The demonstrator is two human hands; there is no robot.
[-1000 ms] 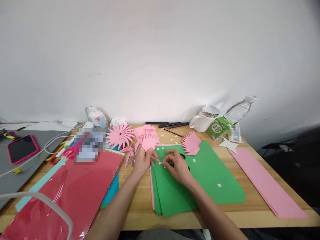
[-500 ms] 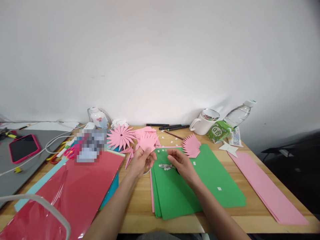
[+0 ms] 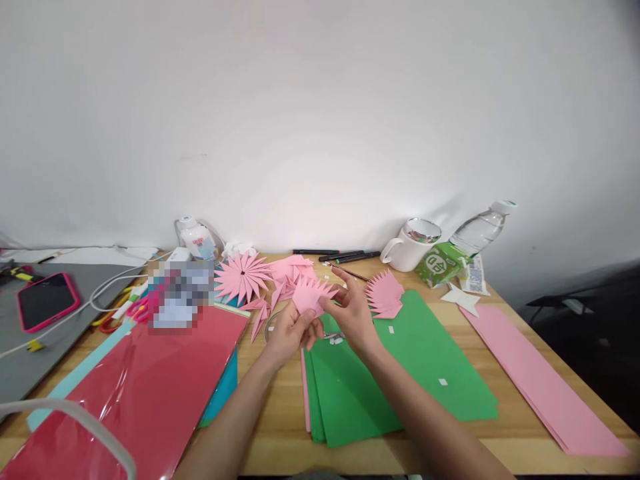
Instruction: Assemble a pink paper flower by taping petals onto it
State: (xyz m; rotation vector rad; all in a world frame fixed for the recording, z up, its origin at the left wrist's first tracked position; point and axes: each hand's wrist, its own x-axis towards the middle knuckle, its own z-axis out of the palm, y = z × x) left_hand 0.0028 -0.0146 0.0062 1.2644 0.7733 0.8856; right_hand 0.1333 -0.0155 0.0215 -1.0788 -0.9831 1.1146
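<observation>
My left hand (image 3: 295, 332) is closed on a pink folded-paper fan (image 3: 311, 293) with pointed tips. With thumb and fingers, my right hand (image 3: 350, 307) pinches the fan's right edge. Both hands are above the left part of a stack of green paper (image 3: 400, 373). Small white paper bits (image 3: 336, 340) lie under the hands, next to scissors that are mostly hidden. Just right of my right hand lies another pink fan (image 3: 385, 293). A round pink paper flower (image 3: 243, 275) and loose folded pink pieces (image 3: 260, 313) sit to the left.
Red sheets in plastic (image 3: 140, 380) cover the left side, near a phone (image 3: 49, 301) and cables. Black pens (image 3: 350, 255), a white mug (image 3: 407, 247), a green box (image 3: 440, 265) and a water bottle (image 3: 480, 230) stand along the wall. Pink strips (image 3: 545, 380) lie at right.
My right hand has moved up and left from above the green paper to the fan and now pinches its edge. My left hand has shifted slightly right with the fan.
</observation>
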